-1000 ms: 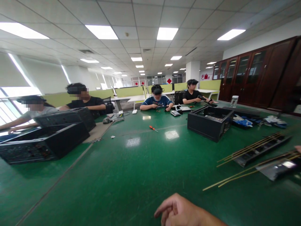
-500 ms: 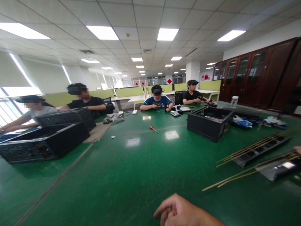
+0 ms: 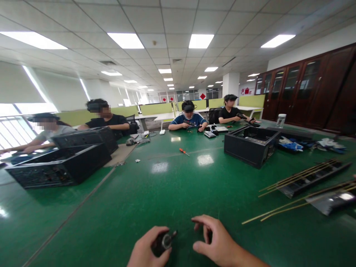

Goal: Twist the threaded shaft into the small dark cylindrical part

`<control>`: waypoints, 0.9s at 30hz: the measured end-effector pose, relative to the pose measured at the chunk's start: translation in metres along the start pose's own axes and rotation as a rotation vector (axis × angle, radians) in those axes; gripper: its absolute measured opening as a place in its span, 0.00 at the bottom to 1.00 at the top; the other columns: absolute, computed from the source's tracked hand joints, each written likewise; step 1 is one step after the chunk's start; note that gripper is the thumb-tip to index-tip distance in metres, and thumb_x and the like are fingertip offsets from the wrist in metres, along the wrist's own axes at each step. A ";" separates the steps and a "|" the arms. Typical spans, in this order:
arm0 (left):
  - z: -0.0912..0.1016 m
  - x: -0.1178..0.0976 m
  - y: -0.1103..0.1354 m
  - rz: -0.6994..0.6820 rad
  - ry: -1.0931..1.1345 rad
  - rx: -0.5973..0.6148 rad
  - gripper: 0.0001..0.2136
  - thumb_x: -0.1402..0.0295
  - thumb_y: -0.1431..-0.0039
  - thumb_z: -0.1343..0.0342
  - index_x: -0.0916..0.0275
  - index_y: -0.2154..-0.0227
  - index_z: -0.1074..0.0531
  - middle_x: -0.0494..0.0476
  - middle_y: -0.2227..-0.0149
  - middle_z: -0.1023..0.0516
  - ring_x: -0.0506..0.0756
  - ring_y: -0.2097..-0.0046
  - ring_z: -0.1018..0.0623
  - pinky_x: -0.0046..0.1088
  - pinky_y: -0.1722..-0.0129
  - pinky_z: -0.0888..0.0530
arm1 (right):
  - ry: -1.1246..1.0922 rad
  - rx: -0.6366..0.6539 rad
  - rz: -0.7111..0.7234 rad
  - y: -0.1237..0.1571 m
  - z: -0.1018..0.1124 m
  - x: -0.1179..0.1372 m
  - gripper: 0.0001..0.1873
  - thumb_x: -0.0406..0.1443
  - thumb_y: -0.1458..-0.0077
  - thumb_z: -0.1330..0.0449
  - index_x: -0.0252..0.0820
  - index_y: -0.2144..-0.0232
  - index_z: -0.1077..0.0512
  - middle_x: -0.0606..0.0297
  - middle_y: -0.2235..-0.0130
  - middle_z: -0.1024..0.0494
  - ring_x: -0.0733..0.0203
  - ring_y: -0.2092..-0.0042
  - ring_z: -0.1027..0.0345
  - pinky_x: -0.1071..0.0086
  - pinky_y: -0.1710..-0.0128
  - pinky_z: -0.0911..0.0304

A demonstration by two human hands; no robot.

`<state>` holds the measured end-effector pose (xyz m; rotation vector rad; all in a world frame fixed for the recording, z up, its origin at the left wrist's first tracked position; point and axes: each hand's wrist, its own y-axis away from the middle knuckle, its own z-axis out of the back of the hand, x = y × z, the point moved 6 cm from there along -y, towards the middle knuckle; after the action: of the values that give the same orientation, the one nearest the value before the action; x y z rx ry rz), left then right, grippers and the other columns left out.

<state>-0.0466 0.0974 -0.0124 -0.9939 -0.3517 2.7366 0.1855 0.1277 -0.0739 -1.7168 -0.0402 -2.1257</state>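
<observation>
At the bottom middle, my left hand (image 3: 147,249) is wrapped round a dark cordless screwdriver (image 3: 166,241). Its round metallic nose faces away from me and a short bit sticks out to the right; my palm and fingers hide the rest. My right hand (image 3: 215,240) hovers just right of the bit, not touching it. Its fingers are curved and the thumb stands apart, with nothing between them. Farther out on the green table (image 3: 133,207) lies an orange-handled screwdriver (image 3: 183,151).
Open black computer cases (image 3: 63,167) stand at left, and another case (image 3: 247,146) at right. Thin yellowish sticks (image 3: 294,180) lie over black trays at right. Gloves (image 3: 290,144) and a clear bottle (image 3: 280,120) are behind. Several co-workers sit around the far side.
My left hand has come into view with the cordless screwdriver. My right hand has risen slightly, its thumb now apart from the fingers. The whole scene has shifted a little to the right.
</observation>
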 end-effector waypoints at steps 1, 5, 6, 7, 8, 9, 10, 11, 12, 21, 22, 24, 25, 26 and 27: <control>-0.013 -0.010 -0.005 -0.002 0.018 0.015 0.12 0.72 0.52 0.37 0.56 0.63 0.20 0.50 0.64 0.15 0.56 0.62 0.16 0.26 0.59 0.21 | 0.034 0.004 0.040 0.001 0.000 0.002 0.33 0.31 0.57 0.33 0.45 0.46 0.26 0.64 0.56 0.22 0.67 0.72 0.37 0.68 0.63 0.36; -0.040 -0.023 -0.007 -0.044 0.050 0.038 0.12 0.77 0.53 0.38 0.58 0.65 0.21 0.51 0.66 0.17 0.56 0.63 0.18 0.28 0.60 0.22 | 0.117 0.039 0.117 0.002 -0.003 0.004 0.36 0.28 0.61 0.37 0.45 0.45 0.28 0.64 0.56 0.24 0.64 0.70 0.34 0.67 0.62 0.35; -0.041 -0.022 -0.004 -0.072 0.056 0.043 0.12 0.78 0.53 0.38 0.58 0.64 0.21 0.51 0.65 0.17 0.56 0.62 0.18 0.28 0.60 0.22 | 0.127 0.046 0.118 0.002 -0.004 0.005 0.37 0.28 0.62 0.37 0.45 0.45 0.29 0.64 0.57 0.25 0.64 0.70 0.35 0.68 0.64 0.36; -0.042 -0.021 -0.001 -0.105 0.063 0.050 0.13 0.78 0.52 0.37 0.57 0.63 0.21 0.51 0.64 0.17 0.56 0.62 0.18 0.28 0.59 0.22 | 0.137 0.052 0.116 0.002 -0.004 0.006 0.37 0.28 0.63 0.37 0.45 0.46 0.29 0.64 0.57 0.25 0.64 0.71 0.36 0.68 0.65 0.37; -0.042 -0.020 0.002 -0.139 0.072 0.055 0.14 0.77 0.51 0.35 0.57 0.61 0.21 0.52 0.63 0.18 0.56 0.61 0.18 0.28 0.58 0.22 | 0.148 0.058 0.114 0.002 -0.005 0.009 0.36 0.28 0.63 0.36 0.45 0.47 0.28 0.65 0.58 0.25 0.64 0.71 0.37 0.69 0.66 0.38; -0.041 -0.019 0.005 -0.171 0.082 0.059 0.15 0.75 0.49 0.34 0.56 0.58 0.21 0.53 0.62 0.18 0.55 0.60 0.18 0.28 0.57 0.22 | 0.157 0.066 0.115 0.002 -0.006 0.012 0.34 0.28 0.63 0.36 0.45 0.49 0.27 0.66 0.59 0.25 0.64 0.71 0.37 0.70 0.68 0.39; -0.041 -0.019 0.007 -0.198 0.089 0.067 0.16 0.73 0.48 0.33 0.54 0.56 0.21 0.53 0.61 0.18 0.55 0.59 0.18 0.27 0.56 0.22 | 0.158 0.070 0.116 0.002 -0.006 0.015 0.32 0.29 0.63 0.35 0.45 0.51 0.26 0.66 0.59 0.25 0.64 0.70 0.37 0.70 0.69 0.40; -0.042 -0.020 0.008 -0.219 0.093 0.077 0.16 0.71 0.46 0.33 0.53 0.54 0.21 0.53 0.60 0.18 0.55 0.58 0.18 0.27 0.55 0.21 | 0.153 0.075 0.123 0.002 -0.005 0.019 0.30 0.28 0.63 0.35 0.44 0.53 0.25 0.66 0.60 0.25 0.63 0.69 0.36 0.71 0.69 0.40; -0.043 -0.021 0.009 -0.235 0.092 0.090 0.17 0.70 0.45 0.33 0.52 0.52 0.21 0.53 0.60 0.18 0.55 0.58 0.18 0.26 0.56 0.21 | 0.143 0.069 0.137 0.003 -0.005 0.023 0.27 0.28 0.63 0.35 0.44 0.56 0.24 0.66 0.61 0.25 0.62 0.66 0.33 0.71 0.67 0.39; -0.050 -0.024 0.009 -0.348 0.030 0.106 0.18 0.69 0.44 0.33 0.53 0.50 0.23 0.55 0.59 0.20 0.55 0.59 0.17 0.26 0.57 0.21 | 0.135 0.110 0.097 0.002 -0.007 0.022 0.14 0.28 0.55 0.35 0.44 0.64 0.20 0.65 0.59 0.22 0.60 0.57 0.27 0.71 0.57 0.36; -0.050 -0.023 0.010 -0.361 0.029 0.106 0.18 0.70 0.44 0.33 0.53 0.50 0.23 0.55 0.59 0.20 0.54 0.59 0.17 0.26 0.57 0.21 | 0.139 0.108 0.098 0.002 -0.007 0.022 0.13 0.28 0.54 0.34 0.44 0.64 0.20 0.65 0.59 0.22 0.60 0.57 0.27 0.71 0.56 0.36; -0.051 -0.023 0.011 -0.373 0.022 0.113 0.19 0.70 0.44 0.33 0.54 0.49 0.23 0.55 0.60 0.19 0.54 0.59 0.17 0.25 0.58 0.20 | 0.144 0.111 0.100 0.002 -0.008 0.023 0.13 0.28 0.54 0.34 0.44 0.64 0.19 0.66 0.60 0.22 0.60 0.58 0.26 0.71 0.56 0.36; -0.051 -0.023 0.012 -0.372 0.012 0.118 0.19 0.70 0.44 0.33 0.54 0.49 0.23 0.55 0.60 0.19 0.54 0.59 0.17 0.25 0.58 0.20 | 0.146 0.112 0.100 0.003 -0.008 0.024 0.12 0.28 0.54 0.34 0.45 0.65 0.19 0.66 0.60 0.22 0.60 0.58 0.26 0.71 0.56 0.36; -0.051 -0.023 0.012 -0.372 0.001 0.119 0.19 0.69 0.43 0.33 0.54 0.49 0.23 0.55 0.60 0.19 0.55 0.59 0.17 0.25 0.59 0.20 | 0.148 0.114 0.099 0.003 -0.007 0.024 0.12 0.28 0.54 0.34 0.44 0.65 0.19 0.66 0.60 0.22 0.60 0.58 0.26 0.71 0.56 0.36; -0.051 -0.024 0.012 -0.370 -0.009 0.121 0.18 0.69 0.43 0.34 0.54 0.49 0.23 0.55 0.60 0.19 0.55 0.60 0.17 0.25 0.59 0.20 | 0.149 0.114 0.097 0.003 -0.007 0.025 0.12 0.28 0.54 0.34 0.44 0.65 0.19 0.66 0.60 0.22 0.60 0.58 0.26 0.71 0.57 0.36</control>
<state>0.0031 0.0874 -0.0391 -0.7951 -0.3293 2.3978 0.1758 0.1157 -0.0533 -1.4636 -0.0342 -2.1302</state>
